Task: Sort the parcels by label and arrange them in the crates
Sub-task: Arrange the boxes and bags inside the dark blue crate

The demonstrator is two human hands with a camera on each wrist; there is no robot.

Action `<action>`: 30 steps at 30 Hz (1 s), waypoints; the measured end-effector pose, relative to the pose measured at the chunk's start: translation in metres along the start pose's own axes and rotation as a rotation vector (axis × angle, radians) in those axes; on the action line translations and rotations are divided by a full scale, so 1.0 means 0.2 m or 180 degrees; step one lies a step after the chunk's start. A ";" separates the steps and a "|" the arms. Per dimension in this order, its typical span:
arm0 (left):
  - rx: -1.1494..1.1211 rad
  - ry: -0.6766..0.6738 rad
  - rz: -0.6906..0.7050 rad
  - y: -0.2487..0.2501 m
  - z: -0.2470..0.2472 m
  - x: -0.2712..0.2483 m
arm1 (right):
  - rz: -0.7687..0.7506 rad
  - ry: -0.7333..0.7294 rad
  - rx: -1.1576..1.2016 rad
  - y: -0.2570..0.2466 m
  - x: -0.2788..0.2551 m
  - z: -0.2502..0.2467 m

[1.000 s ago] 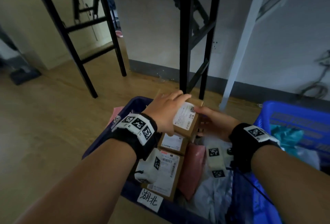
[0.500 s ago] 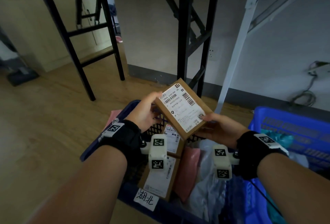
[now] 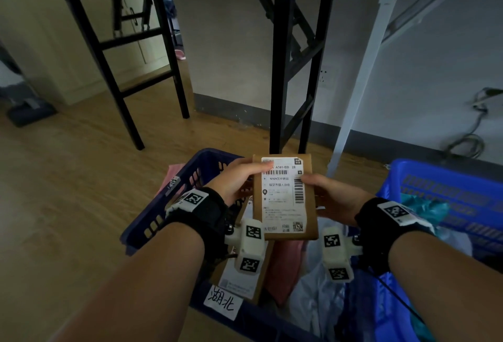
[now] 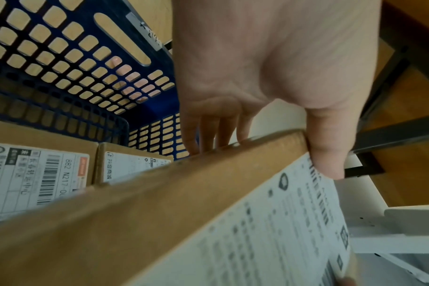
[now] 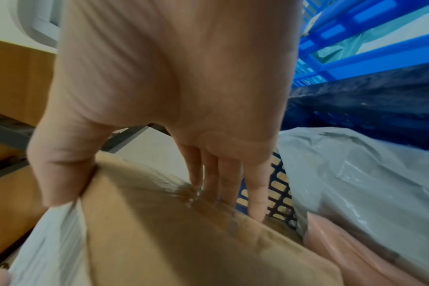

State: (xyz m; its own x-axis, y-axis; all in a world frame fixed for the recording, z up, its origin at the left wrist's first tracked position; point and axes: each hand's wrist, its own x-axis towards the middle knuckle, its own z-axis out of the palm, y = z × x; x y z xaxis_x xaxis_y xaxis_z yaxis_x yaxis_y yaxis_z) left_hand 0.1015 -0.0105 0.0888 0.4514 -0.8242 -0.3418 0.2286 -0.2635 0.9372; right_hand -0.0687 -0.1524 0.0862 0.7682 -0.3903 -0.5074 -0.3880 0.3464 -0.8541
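Note:
Both hands hold a flat brown cardboard parcel [image 3: 284, 197] above the dark blue crate [image 3: 174, 202], its white shipping label facing up at me. My left hand [image 3: 239, 181] grips the parcel's left edge, thumb on the label and fingers underneath. On the right edge, my right hand [image 3: 329, 197] pinches it the same way. In the left wrist view the parcel [image 4: 159, 203] fills the lower frame under the left hand [image 4: 257, 125]. The right wrist view shows the right hand [image 5: 159, 135] with fingers beneath the parcel [image 5: 172, 232].
The dark crate carries a handwritten tag [image 3: 221, 302] and holds labelled boxes [image 4: 37, 174], a pink mailer [image 3: 283, 268] and a grey bag [image 5: 355, 183]. A bright blue crate [image 3: 449, 194] stands to the right. Black table legs [image 3: 280, 69] and a white leg [image 3: 362, 69] rise behind.
The parcel was lifted out of the dark crate, turned label-up, and rotated until it lies lengthwise toward me. Both hands kept hold of it.

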 end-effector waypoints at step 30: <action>0.0151 -0.0344 -0.0245 -0.03 0.07 0.05 | 0.0117 0.0250 -0.0227 0.03 0.01 -0.08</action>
State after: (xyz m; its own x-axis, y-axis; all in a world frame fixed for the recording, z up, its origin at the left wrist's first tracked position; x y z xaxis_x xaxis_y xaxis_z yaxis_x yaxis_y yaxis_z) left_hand 0.0923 -0.0235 0.0803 0.3380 -0.8491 -0.4059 0.2170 -0.3494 0.9115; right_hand -0.0777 -0.1644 0.0788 0.7117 -0.4450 -0.5435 -0.4525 0.3013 -0.8393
